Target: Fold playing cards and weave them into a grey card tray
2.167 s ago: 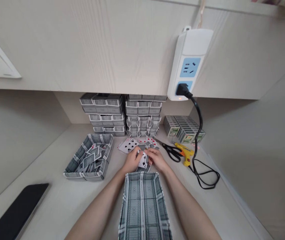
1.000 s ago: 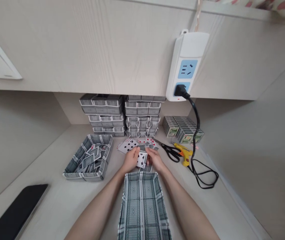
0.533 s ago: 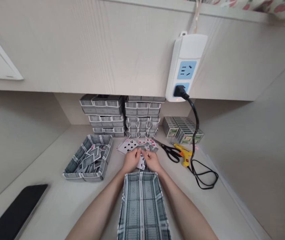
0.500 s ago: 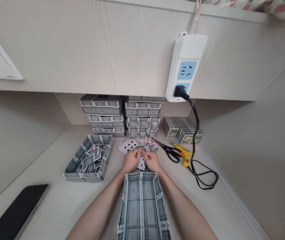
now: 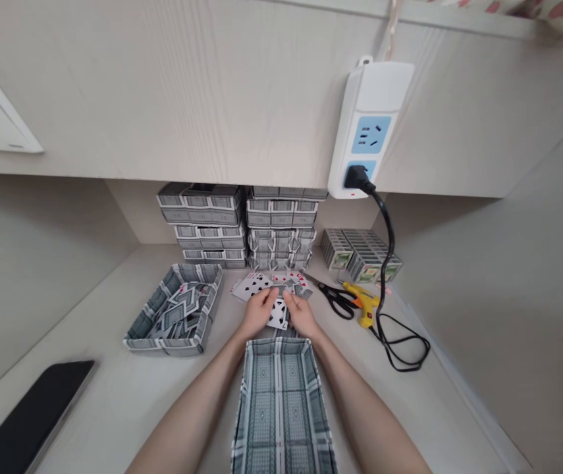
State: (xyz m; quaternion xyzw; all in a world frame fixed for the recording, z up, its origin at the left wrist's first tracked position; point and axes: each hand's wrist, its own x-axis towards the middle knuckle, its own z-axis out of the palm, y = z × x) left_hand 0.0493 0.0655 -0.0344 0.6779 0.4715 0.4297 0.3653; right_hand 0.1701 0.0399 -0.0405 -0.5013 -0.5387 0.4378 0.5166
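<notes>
Between my hands is a playing card [image 5: 278, 315], a spade card with its face up. My left hand [image 5: 260, 311] pinches its left side and my right hand [image 5: 299, 313] its right side. Just beyond my fingers lie loose playing cards [image 5: 253, 286], some face up with black and red pips. In front of me, between my forearms, stands a long box made of playing cards [image 5: 282, 401], its inside bare. To the left sits a second card box [image 5: 168, 347] with many folded cards [image 5: 182, 315] in it.
Stacked card boxes [image 5: 212, 210] stand against the back wall, with card packs [image 5: 360, 253] to their right. Black scissors [image 5: 339, 301] and a yellow glue gun [image 5: 366, 301] lie at the right; its cord runs to a power strip [image 5: 377, 99]. A dark tablet-like slab [image 5: 34, 415] lies front left.
The spade card between my hands shows more of its face now. Both hands have shifted slightly, the fingers somewhat further apart. The boxes and tools stay where they were.
</notes>
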